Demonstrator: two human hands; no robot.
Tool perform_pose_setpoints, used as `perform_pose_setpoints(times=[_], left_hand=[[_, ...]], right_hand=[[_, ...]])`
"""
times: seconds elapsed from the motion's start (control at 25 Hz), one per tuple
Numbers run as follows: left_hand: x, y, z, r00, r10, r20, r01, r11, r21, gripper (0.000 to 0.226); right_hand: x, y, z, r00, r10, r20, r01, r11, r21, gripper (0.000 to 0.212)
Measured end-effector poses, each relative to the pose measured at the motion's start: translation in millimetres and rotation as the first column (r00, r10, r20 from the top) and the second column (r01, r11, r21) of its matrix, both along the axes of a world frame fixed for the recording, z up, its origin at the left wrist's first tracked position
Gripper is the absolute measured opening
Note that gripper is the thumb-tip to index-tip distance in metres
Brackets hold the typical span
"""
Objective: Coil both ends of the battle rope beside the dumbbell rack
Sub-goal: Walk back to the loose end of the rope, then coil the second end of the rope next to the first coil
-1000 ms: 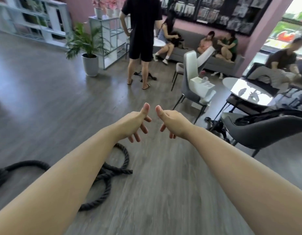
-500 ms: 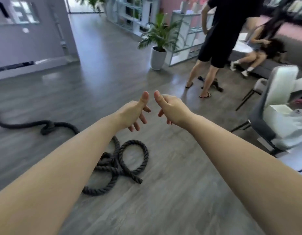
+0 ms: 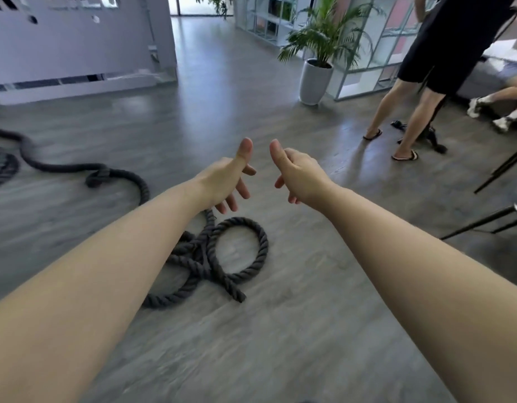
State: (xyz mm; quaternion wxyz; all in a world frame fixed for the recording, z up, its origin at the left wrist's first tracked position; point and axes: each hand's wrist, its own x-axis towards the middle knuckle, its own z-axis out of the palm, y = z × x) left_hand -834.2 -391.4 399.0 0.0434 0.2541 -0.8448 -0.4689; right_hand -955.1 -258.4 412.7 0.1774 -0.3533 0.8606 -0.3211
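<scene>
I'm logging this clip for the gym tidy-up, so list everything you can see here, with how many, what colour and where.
battle rope: one, dark grey, loose loops on the floor below the hands, trailing off to the left
knot in the rope: one, dark grey, left of centre on the floor
floor: one, grey wood-look planks, all across
potted plant: one, green fronds in a pale grey pot, upper centre right
shelving unit: white frames, behind the plant
standing person: one, black clothes and sandals, upper right
seated person's feet: white shoes, far right
chair legs: black, right edge
left hand: one, empty, fingers relaxed, thumb up
right hand: one, empty, loosely curled, thumb up
</scene>
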Motion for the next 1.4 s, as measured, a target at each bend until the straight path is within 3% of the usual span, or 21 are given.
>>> perform_pose_setpoints(times=[0.2, 0.36, 0.68, 0.96, 1.16, 1.4], left_hand=[[8.5, -5.6, -100.9, 1.000, 0.008, -0.024, -0.007, 0.999, 0.049, 0.115], [5.9, -16.3, -148.6, 0.998, -0.030, -0.047, 0.035, 0.994, 0.104, 0.119], [29.0, -60.6, -119.4, 0.992, 0.008, -0.124, 0.009, 0.991, 0.135, 0.121], [61.5, -87.8, -151.5, 0.979, 0.203, -0.030, -0.197, 0.971, 0.137, 0.115], [54.6, -84.8, -241.5, 0.923, 0.384, 0.029, -0.383, 0.907, 0.176, 0.126], [17.6, -63.4, -369.5, 0.868, 0.479, 0.133, -0.496, 0.817, 0.296, 0.113]], right_hand=[[13.6, -6.3, -92.9, 0.999, 0.030, -0.012, -0.030, 0.998, -0.050, 0.074], [15.8, -13.1, -141.3, 1.000, 0.016, -0.012, -0.016, 0.999, -0.034, 0.076], [32.3, -71.8, -96.0, 0.996, 0.058, -0.065, -0.060, 0.998, -0.031, 0.078], [32.8, -130.2, -120.1, 0.980, 0.194, -0.056, -0.195, 0.980, -0.032, 0.076], [6.3, -149.2, -225.3, 0.954, 0.300, 0.007, -0.300, 0.954, -0.004, 0.068], [-14.1, -133.9, -376.2, 0.923, 0.367, 0.111, -0.380, 0.915, 0.133, 0.069]])
